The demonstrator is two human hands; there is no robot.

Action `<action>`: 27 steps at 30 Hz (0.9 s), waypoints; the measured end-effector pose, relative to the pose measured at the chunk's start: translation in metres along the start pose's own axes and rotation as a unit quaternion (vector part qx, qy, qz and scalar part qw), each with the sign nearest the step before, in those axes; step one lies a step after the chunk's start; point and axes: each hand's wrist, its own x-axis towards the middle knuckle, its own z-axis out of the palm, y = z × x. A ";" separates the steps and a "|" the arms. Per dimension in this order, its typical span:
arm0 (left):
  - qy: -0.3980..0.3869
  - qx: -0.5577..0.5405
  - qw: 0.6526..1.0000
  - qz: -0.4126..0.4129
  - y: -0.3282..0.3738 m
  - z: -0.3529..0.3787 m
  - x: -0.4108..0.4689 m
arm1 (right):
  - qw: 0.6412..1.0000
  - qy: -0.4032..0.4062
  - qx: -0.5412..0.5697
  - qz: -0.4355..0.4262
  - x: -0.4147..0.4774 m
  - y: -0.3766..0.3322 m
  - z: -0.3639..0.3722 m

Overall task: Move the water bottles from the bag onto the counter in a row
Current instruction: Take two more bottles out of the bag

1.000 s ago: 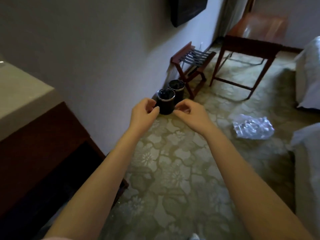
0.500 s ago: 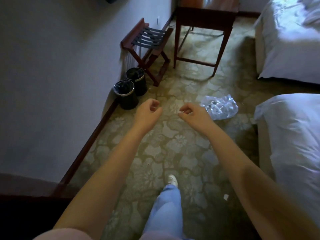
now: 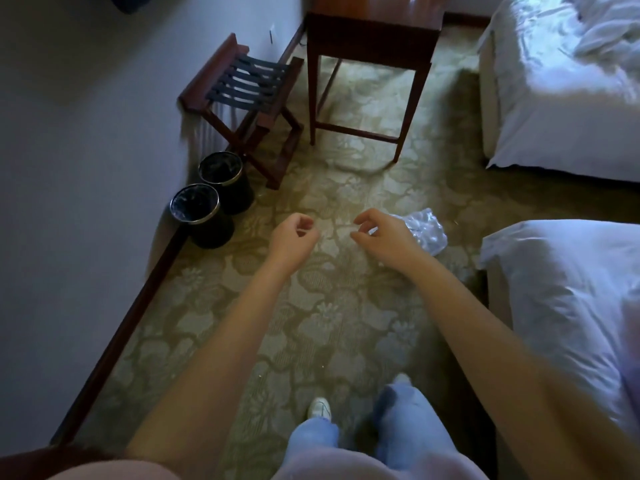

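A clear crinkled plastic bag [image 3: 427, 230] lies on the patterned carpet between the beds and the wall; what is inside it is too blurred to make out. My right hand [image 3: 382, 237] hovers just left of it, partly covering it, fingers loosely curled and holding nothing. My left hand [image 3: 294, 237] hangs in the air further left, fingers loosely curled, also holding nothing. The counter is out of view apart from a dark brown corner [image 3: 41, 460] at the bottom left.
Two black waste bins [image 3: 204, 216] stand against the wall on the left, a folding luggage rack [image 3: 242, 98] behind them. A wooden side table [image 3: 374, 39] stands ahead. Two white beds [image 3: 568, 299] line the right side. My legs and a white shoe [image 3: 318, 408] are below.
The view has swung away from the counter and tilted down to the floor. I have stepped closer to the bag, and both hands have drifted toward it, the right one now overlapping it.
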 end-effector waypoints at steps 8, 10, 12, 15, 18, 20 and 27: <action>0.018 0.018 0.999 -0.045 0.056 0.093 0.103 | 0.998 -0.056 -0.016 -0.015 0.121 0.082 -0.093; 0.015 0.030 0.998 -0.061 0.077 0.122 0.130 | 0.997 -0.067 -0.023 -0.008 0.151 0.106 -0.124; -0.006 0.040 0.997 -0.069 0.095 0.147 0.152 | 0.996 -0.077 -0.044 -0.008 0.177 0.125 -0.150; -0.045 0.048 0.995 -0.075 0.122 0.177 0.186 | 0.993 -0.095 -0.077 -0.003 0.216 0.147 -0.184; -0.059 0.049 0.994 -0.084 0.137 0.195 0.222 | 0.989 -0.110 -0.096 0.000 0.253 0.164 -0.202; -0.069 0.044 0.992 -0.096 0.140 0.207 0.251 | 0.986 -0.121 -0.113 0.009 0.282 0.177 -0.208; -0.098 0.046 0.984 -0.142 0.115 0.255 0.366 | 0.974 -0.157 -0.157 0.044 0.389 0.223 -0.207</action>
